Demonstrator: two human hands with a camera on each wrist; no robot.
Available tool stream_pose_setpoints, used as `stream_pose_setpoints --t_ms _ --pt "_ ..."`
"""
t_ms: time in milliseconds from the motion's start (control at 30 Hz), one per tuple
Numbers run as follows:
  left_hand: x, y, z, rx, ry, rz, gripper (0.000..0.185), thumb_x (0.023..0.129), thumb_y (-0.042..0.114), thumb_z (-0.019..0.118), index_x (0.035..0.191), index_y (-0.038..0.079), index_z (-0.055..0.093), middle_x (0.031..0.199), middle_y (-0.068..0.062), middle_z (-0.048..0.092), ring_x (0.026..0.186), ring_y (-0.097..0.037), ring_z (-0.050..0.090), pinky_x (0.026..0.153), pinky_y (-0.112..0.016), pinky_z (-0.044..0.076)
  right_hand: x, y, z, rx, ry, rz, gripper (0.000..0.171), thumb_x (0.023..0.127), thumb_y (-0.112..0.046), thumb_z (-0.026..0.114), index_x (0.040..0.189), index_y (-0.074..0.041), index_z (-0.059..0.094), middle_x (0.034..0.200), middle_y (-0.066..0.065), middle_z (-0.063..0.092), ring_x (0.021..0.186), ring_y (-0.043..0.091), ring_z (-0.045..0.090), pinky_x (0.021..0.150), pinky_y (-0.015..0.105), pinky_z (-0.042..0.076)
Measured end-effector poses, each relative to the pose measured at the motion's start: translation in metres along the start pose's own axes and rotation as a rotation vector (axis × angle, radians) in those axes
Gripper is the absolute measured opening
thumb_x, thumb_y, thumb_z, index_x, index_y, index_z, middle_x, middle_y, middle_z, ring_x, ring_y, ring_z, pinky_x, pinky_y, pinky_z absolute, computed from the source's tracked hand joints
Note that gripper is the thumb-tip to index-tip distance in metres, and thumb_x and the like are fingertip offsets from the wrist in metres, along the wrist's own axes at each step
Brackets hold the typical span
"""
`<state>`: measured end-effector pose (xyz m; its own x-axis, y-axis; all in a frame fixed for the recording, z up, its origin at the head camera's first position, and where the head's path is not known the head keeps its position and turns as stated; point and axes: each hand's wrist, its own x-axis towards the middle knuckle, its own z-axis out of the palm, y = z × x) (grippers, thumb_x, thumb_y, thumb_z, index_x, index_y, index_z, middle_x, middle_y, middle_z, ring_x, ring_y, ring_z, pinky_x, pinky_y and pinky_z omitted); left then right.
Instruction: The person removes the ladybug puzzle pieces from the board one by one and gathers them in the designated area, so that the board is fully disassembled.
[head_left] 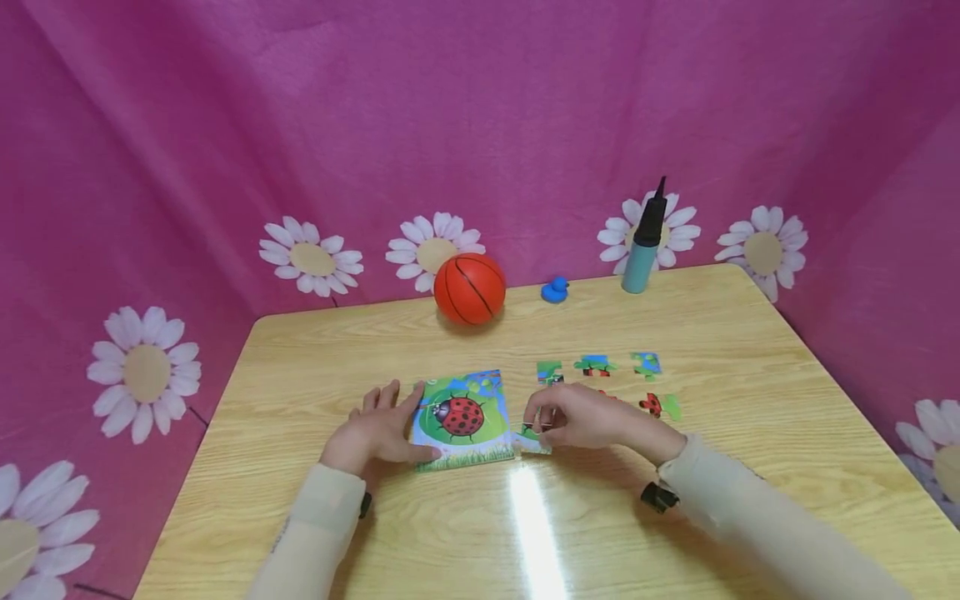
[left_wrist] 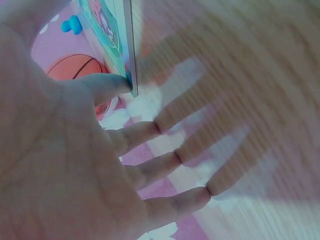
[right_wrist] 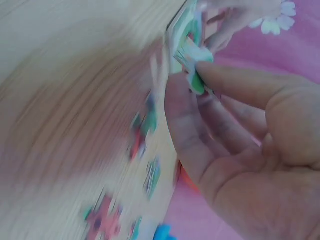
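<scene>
Though flat, puzzle piece point(head_left: 531, 439) rightward-lying.

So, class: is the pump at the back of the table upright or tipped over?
Upright: the pump stands on its base, black nozzle pointing up.

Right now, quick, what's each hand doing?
Left hand: open, straight fingers resting on the table, thumb against the ladybird puzzle board.
Right hand: pinching a puzzle piece.

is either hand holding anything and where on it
The right hand pinches a green puzzle piece by its edge. The left hand only rests flat against the ladybird puzzle board.
</scene>
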<state>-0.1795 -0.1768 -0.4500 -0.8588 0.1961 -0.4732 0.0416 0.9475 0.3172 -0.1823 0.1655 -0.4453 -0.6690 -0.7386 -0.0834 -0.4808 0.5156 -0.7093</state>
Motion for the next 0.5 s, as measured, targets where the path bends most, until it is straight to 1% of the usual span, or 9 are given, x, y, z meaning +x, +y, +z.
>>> stream_pose_setpoints --t_ms 100,233,300,400,500 --pt "-0.001 0.002 -0.002 0.008 -0.003 -0.008 0.115 0.080 0.061 0.083 0.170 0.028 0.019 0.176 -0.018 0.011 0.158 -0.048 0.012 0.125 -0.074 0.018 -0.019 0.008 -0.010 -0.016 -0.051 0.014 0.016 0.092 0.000 0.076 0.099 -0.013 0.071 0.087 -0.003 0.068 0.076 0.003 0.059 0.071 0.022 0.053" --pt "0.000 0.004 -0.003 0.017 -0.002 -0.017 0.118 0.078 0.060 0.084 0.170 0.027 0.018 0.176 -0.018 0.010 0.158 -0.047 0.011 0.126 -0.074 0.017 -0.044 0.017 -0.021 -0.036 -0.097 0.040 0.018 0.091 0.000 0.077 0.093 -0.016 0.069 0.083 -0.005 0.060 0.073 0.004 0.051 0.067 0.021 0.046" --pt "0.002 0.003 -0.002 0.025 -0.002 -0.016 0.119 0.078 0.060 0.085 0.170 0.027 0.017 0.176 -0.018 0.010 0.158 -0.047 0.011 0.125 -0.074 0.018 -0.054 0.019 -0.024 -0.043 -0.109 0.062 0.019 0.090 -0.001 0.079 0.092 -0.016 0.068 0.081 -0.005 0.056 0.073 0.005 0.048 0.066 0.021 0.042" --pt "0.002 0.002 -0.001 0.035 -0.009 -0.014 0.121 0.077 0.062 0.085 0.170 0.028 0.016 0.176 -0.018 0.010 0.159 -0.048 0.011 0.125 -0.074 0.018 -0.067 0.023 -0.026 -0.050 -0.125 0.085 0.019 0.089 -0.003 0.081 0.092 -0.017 0.067 0.080 -0.007 0.056 0.073 0.004 0.047 0.066 0.021 0.041" --pt "0.001 0.002 0.000 0.043 -0.011 -0.009 0.122 0.077 0.064 0.084 0.170 0.028 0.015 0.176 -0.019 0.011 0.159 -0.050 0.010 0.125 -0.075 0.019 -0.073 0.025 -0.024 -0.100 -0.114 0.073 0.019 0.088 -0.006 0.082 0.093 -0.017 0.068 0.080 -0.008 0.059 0.072 0.001 0.047 0.064 0.020 0.042"
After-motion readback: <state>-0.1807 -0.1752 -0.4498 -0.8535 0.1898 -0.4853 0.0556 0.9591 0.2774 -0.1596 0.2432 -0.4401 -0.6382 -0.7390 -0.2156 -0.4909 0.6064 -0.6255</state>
